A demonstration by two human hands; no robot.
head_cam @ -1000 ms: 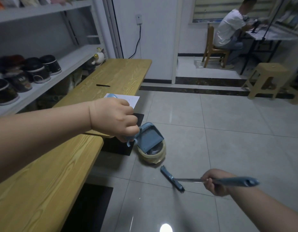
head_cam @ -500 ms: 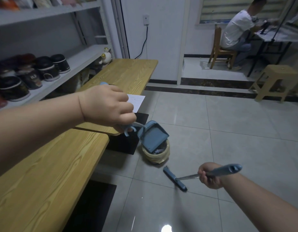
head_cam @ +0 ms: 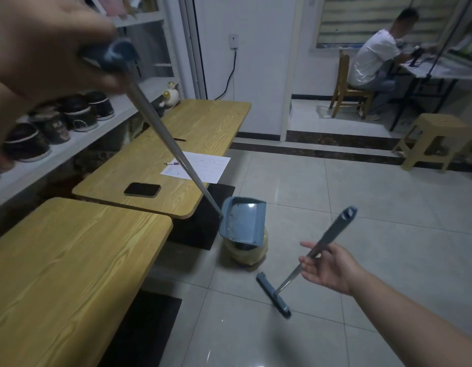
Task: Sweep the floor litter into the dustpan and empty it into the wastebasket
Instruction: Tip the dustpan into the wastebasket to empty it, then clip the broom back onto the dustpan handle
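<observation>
My left hand (head_cam: 44, 46) is raised at the top left, blurred, closed on the top end of the long dustpan handle (head_cam: 163, 128). The blue dustpan (head_cam: 244, 221) is tipped with its mouth down over the small wastebasket (head_cam: 246, 254), which has a yellow liner and stands on the floor by the table. My right hand (head_cam: 327, 266) is at the lower right with fingers loosened and spread. The broom handle (head_cam: 333, 234) runs through it between thumb and fingers. The broom head (head_cam: 273, 295) rests on the tiles just right of the wastebasket.
Two wooden tables (head_cam: 70, 274) run along the left, the far one carrying a phone (head_cam: 142, 189) and a paper sheet (head_cam: 200, 168). Shelves with shoes (head_cam: 70, 115) line the left wall. A plastic stool (head_cam: 436, 141) and a seated person (head_cam: 375, 59) are at the back right.
My left hand has risen high toward the camera, lifting the dustpan handle and tipping the pan steeper over the wastebasket. My right hand's fingers have loosened around the broom handle, which now stands more upright.
</observation>
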